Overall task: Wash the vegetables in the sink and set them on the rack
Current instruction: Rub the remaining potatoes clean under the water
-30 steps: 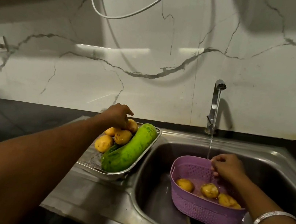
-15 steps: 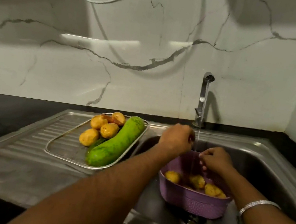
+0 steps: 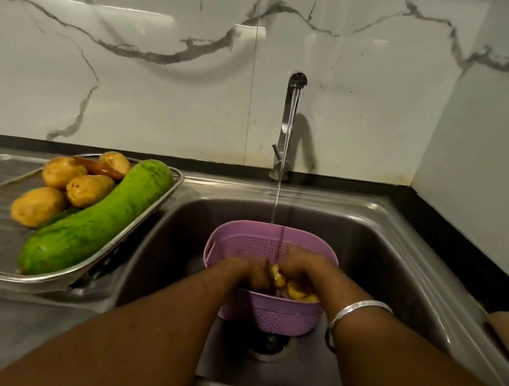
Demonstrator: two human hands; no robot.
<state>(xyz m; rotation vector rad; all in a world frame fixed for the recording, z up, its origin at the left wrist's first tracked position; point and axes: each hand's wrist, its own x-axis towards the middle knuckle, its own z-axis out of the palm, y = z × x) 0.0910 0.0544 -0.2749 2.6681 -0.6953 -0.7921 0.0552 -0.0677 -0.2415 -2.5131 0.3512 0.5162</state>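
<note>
Both of your hands were down inside the purple colander [image 3: 271,248], which sat in the steel sink [image 3: 403,248] directly over the drain. Your left hand [image 3: 250,270] and right hand [image 3: 305,266] met over a potato [image 3: 277,275], the fingers of both curled around it and pressed against it from either side. A second potato [image 3: 300,295] lay in the colander just beside it, under your right hand. A silver bangle [image 3: 358,309] circled your right wrist.

The tap [image 3: 288,122] at the back of the sink was running, and its thin stream of water [image 3: 277,196] fell into the colander right at your hands.

On the ribbed drainboard to the left of the sink, a metal rack [image 3: 127,236] rested with its right edge close to the basin. It held a long green gourd [image 3: 93,221] lying diagonally, its far end pointing toward the wall. Four more potatoes [image 3: 88,189] were clustered just beside the gourd on its left, touching one another, and an orange-brown vegetable [image 3: 95,166] that I could not identify lay among the farthest ones. The marble-patterned wall rose behind everything.
</note>
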